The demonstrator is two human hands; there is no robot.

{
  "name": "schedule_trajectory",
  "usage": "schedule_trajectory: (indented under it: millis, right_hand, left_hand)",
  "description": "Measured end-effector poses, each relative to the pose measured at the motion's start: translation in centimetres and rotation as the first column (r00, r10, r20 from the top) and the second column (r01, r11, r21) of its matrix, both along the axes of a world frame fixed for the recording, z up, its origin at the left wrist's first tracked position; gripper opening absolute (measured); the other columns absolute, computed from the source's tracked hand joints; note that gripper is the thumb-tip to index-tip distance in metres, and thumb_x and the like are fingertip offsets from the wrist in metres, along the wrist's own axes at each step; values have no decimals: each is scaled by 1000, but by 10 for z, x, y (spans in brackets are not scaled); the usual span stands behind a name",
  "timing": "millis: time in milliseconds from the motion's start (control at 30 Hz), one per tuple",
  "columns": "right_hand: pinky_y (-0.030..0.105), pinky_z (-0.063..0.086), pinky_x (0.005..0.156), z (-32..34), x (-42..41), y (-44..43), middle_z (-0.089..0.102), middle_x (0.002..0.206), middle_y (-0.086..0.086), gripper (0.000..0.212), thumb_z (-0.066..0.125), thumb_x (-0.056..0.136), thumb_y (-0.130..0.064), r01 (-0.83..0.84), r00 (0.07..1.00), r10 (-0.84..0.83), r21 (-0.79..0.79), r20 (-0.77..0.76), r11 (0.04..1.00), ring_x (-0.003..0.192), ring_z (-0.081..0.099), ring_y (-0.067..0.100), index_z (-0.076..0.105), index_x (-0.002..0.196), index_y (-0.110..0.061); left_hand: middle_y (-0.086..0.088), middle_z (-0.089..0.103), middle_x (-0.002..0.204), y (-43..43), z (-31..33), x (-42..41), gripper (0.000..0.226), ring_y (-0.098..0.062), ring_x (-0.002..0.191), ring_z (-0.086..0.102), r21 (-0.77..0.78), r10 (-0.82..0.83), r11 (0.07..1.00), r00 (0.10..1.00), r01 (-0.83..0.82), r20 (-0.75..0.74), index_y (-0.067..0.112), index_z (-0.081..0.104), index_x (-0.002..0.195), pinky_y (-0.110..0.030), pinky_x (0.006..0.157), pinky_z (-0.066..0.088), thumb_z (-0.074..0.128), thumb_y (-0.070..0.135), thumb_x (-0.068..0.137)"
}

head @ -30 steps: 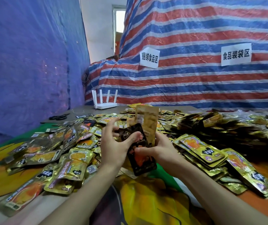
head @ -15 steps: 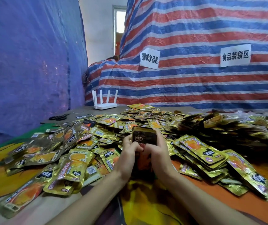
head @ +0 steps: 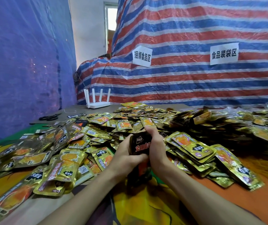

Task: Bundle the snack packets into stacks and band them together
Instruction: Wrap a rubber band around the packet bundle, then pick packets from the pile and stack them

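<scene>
A small stack of snack packets [head: 140, 146], its dark front face with red lettering turned toward me, stands upright between both hands just above the table. My left hand [head: 125, 157] grips its left side with the thumb curled across the lower front. My right hand [head: 156, 147] wraps the right side, fingers reaching over the top edge. The stack's lower end is hidden behind my hands. Gold packets [head: 97, 133] lie loose in a wide heap all round. No band is visible.
Overlapping gold packets [head: 193, 146] lie at my right, more [head: 62, 169] at my left. Black scissors [head: 49, 117] and a white router [head: 97, 101] sit at the far left of the table. A striped tarp wall [head: 186, 75] stands behind. Patterned cloth [head: 146, 205] shows near me.
The gold packet that was raised behind the dark one came down onto the stack. Both hands closed round the stack, lowered it and squared it upright between them.
</scene>
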State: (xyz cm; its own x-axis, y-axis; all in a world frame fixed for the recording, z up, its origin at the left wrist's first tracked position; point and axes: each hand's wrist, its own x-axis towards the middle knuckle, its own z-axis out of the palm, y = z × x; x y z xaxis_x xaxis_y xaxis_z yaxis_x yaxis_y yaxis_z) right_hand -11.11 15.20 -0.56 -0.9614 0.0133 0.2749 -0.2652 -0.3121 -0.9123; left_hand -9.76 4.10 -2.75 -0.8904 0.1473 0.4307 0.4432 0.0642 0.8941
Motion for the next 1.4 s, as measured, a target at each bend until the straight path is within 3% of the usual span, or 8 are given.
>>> schedule_trajectory:
  millis: [200,367,500,633,733,867,1100,1400]
  right_hand:
    - [10,45,54,13,2,15,63,78,-2,18,57,98,-17,145,986,-119,257,-113,955,62,59,-6,66,89,-5]
    - [12,45,58,15,23,56,68,90,-4,30,55,101,-41,261,965,-201,559,-168,787,72,62,-5,68,100,-14]
    - [35,54,80,25,42,127,73,99,-2,22,59,93,-36,363,900,-372,862,-226,355,90,67,20,74,101,-22]
    - [36,51,75,27,57,209,70,99,4,13,61,84,-20,301,761,-551,939,-342,-167,94,66,32,69,94,-20]
    - [36,46,72,23,65,261,63,100,9,5,55,85,-10,161,718,-602,925,-349,-344,100,63,34,54,86,-14]
    - [35,42,69,9,70,290,52,89,5,11,50,90,-6,84,684,-623,890,-378,-448,98,65,34,50,93,-16]
    - [32,40,63,25,65,283,49,77,6,13,59,93,-9,183,602,-624,847,-498,-499,84,65,35,70,96,-15]
    - [30,37,56,42,59,282,56,70,6,7,61,86,-10,179,630,-676,919,-381,-351,60,51,23,59,80,-9]
  left_hand:
    - [-5,65,86,6,2,7,38,-2,69,66,-53,72,996,996,-75,-53,18,53,103,-19,59,53,71,-9,83]
    - [-14,66,96,7,4,16,46,-21,82,69,-147,39,988,995,-52,-93,19,48,111,-37,70,58,74,-7,83]
    - [-8,70,90,7,4,24,55,-13,80,70,-186,-63,981,995,47,-78,24,50,108,-23,72,56,85,0,72]
    - [-4,68,92,10,6,28,51,-12,79,68,-207,-101,975,992,83,-78,24,54,109,-29,72,57,77,17,64]
    - [-6,68,92,12,8,31,47,-16,81,68,-203,-133,972,988,115,-75,22,56,108,-34,74,57,75,17,65]
    - [-17,65,95,13,10,34,44,-28,87,65,-189,-160,971,984,144,-75,20,56,107,-42,76,55,74,14,67]
    - [-3,69,91,8,6,26,45,-13,85,68,-219,-140,968,987,120,-77,20,55,110,-24,73,57,75,-9,82]
    - [5,70,92,7,4,23,49,-11,86,69,-199,-147,971,986,129,-77,26,54,110,-28,73,59,76,-7,82]
